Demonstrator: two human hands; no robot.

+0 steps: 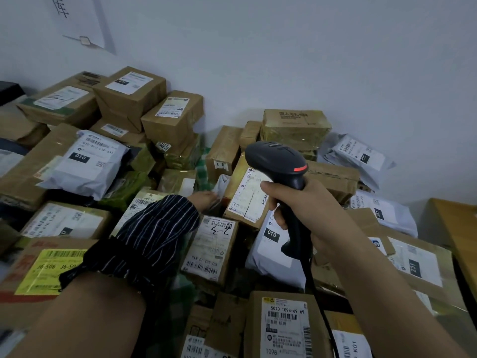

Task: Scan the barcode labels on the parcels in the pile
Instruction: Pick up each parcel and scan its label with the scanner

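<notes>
Scanning in hand: right hand (304, 210) grips the scanner (276, 158), poised over the tilted box (247, 195) mid-pile. Left hand (202, 200) reaches beside it, apparently at a white bag (223, 180); its grasp cannot be told. Next: expose a barcode, aim.

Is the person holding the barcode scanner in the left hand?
No, the right hand grips the barcode scanner, while the left hand reaches among the parcels.
</notes>
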